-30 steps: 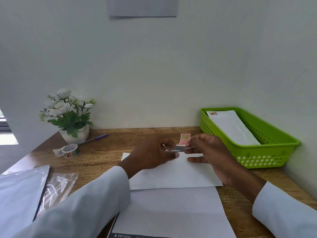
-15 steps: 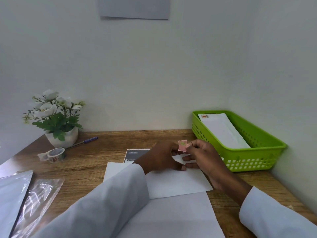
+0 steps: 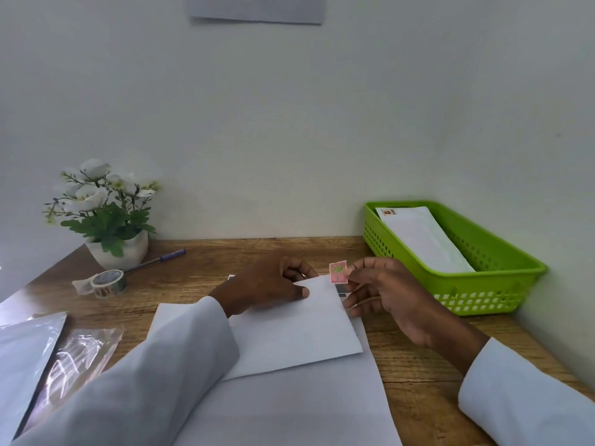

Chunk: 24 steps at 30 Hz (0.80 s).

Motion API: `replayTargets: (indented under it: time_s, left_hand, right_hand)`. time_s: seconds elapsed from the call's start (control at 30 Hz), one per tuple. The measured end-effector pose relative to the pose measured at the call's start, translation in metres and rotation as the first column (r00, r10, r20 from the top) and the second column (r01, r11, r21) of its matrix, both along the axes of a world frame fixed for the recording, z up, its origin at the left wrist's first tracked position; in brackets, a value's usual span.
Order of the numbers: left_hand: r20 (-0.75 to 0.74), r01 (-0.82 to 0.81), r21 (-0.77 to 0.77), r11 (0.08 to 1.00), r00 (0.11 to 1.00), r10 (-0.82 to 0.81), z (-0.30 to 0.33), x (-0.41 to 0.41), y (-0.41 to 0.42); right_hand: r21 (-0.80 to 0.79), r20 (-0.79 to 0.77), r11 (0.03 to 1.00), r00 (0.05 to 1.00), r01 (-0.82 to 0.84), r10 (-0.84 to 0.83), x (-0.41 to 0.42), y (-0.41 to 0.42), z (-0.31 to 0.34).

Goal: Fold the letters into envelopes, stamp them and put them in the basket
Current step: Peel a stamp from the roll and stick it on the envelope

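A white envelope (image 3: 296, 329) lies on the wooden desk in front of me, on top of a larger white sheet (image 3: 289, 410). My right hand (image 3: 386, 297) pinches a small pink stamp (image 3: 338, 272) with a green motif just above the envelope's far right corner. My left hand (image 3: 270, 284) rests on the envelope's far edge, thumb on the paper and fingers curled over the edge. A dark stamp backing peeks out under that corner. The green basket (image 3: 495, 291) at the right holds a stamped envelope (image 3: 421, 236).
A white flower pot (image 3: 109, 220) stands at the back left, with a tape roll (image 3: 108, 283) and a pen (image 3: 157, 259) beside it. Clear plastic sleeves (image 3: 48, 358) lie at the left edge. The wall runs close behind and to the right.
The stamp has come free of the dark backing strip that both hands held. My left hand has dropped onto the envelope, and my right hand has carried the stamp to its far right corner.
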<state>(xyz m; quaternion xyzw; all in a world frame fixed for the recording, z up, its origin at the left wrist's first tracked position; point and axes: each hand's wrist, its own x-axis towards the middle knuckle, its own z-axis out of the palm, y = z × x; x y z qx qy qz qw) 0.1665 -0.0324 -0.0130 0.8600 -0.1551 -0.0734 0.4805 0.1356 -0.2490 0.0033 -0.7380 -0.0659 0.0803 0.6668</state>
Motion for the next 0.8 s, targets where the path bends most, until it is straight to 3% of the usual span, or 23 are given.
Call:
replayTargets:
  time_s: [0.33, 0.8]
  left_hand:
    - [0.072, -0.071, 0.029, 0.997, 0.995, 0.069, 0.001, -0.006, -0.003]
    - [0.140, -0.139, 0.049, 0.989, 0.981, 0.131, -0.003, -0.005, -0.006]
  right_hand:
    - [-0.179, -0.054, 0.982, 0.997, -0.063, 0.054, 0.002, 0.004, -0.005]
    - [-0.229, 0.012, 0.973, 1.000, -0.020, 0.023, 0.004, 0.008, -0.013]
